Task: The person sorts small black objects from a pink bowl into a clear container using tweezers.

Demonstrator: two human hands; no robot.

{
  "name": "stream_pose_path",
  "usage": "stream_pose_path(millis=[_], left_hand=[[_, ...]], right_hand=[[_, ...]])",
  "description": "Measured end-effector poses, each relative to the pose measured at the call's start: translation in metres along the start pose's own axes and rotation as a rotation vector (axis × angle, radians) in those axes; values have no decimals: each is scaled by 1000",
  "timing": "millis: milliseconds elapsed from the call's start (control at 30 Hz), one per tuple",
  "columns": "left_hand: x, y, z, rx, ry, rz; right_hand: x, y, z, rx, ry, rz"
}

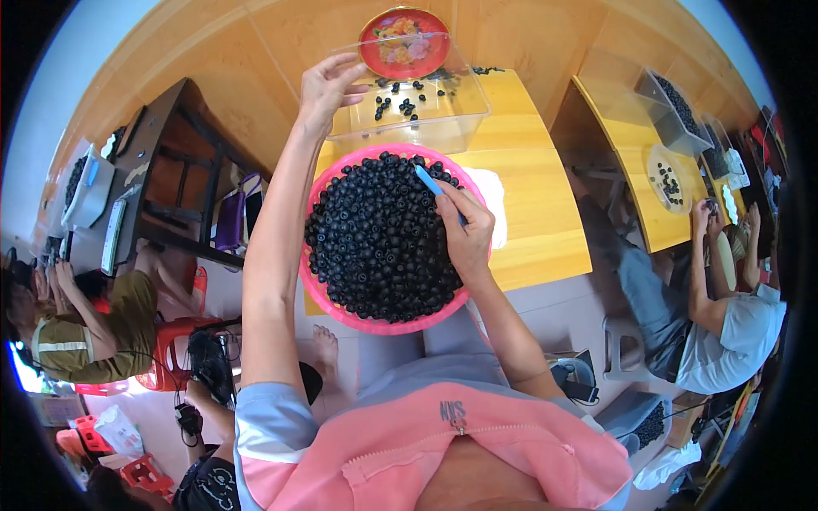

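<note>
A pink round basket (308, 281) is heaped with small black ring-like plastic pieces (379, 238) and stands in front of me at the table's near edge. My right hand (469, 230) is closed around a slim blue pen-like tool (426, 177), its tip over the right side of the heap. Beyond the basket lies a clear plastic bin (460, 132) with several black pieces scattered in it. My left hand (328, 89) is at the bin's far left corner, fingers apart; I see nothing in it. Whether it touches the rim is unclear.
A red floral plate (405, 43) leans behind the bin on the yellow table (537, 213). A white cloth (492, 204) lies right of the basket. People sit at a dark table (153, 162) on the left and another yellow table (626, 153) on the right.
</note>
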State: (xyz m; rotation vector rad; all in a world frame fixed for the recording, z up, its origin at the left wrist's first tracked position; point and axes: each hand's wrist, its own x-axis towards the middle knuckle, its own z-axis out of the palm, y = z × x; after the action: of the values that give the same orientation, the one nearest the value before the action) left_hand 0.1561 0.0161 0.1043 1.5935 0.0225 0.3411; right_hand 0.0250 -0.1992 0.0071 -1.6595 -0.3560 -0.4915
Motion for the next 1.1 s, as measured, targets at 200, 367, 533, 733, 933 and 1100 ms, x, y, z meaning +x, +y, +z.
stream_pose_path(millis=[200,367,533,733,933,1100], left_hand=[[-80,-30,-12,341,-431,-100],[-127,-39,1,723,-426,21],[-132,-57,4,810,-381,252],[-132,-61,3,845,-357,330],[-126,-46,-3,126,-329,-170],[-131,-59,-9,-737,-374,-322]], right_hand=[[4,-1,-2,-9,4,7],[4,1,0,-11,-14,-12],[2,-1,-1,-20,-9,-26],[1,0,0,-34,-15,-28],[0,1,-1,-23,-8,-23],[1,-7,-3,-118,-103,-50]])
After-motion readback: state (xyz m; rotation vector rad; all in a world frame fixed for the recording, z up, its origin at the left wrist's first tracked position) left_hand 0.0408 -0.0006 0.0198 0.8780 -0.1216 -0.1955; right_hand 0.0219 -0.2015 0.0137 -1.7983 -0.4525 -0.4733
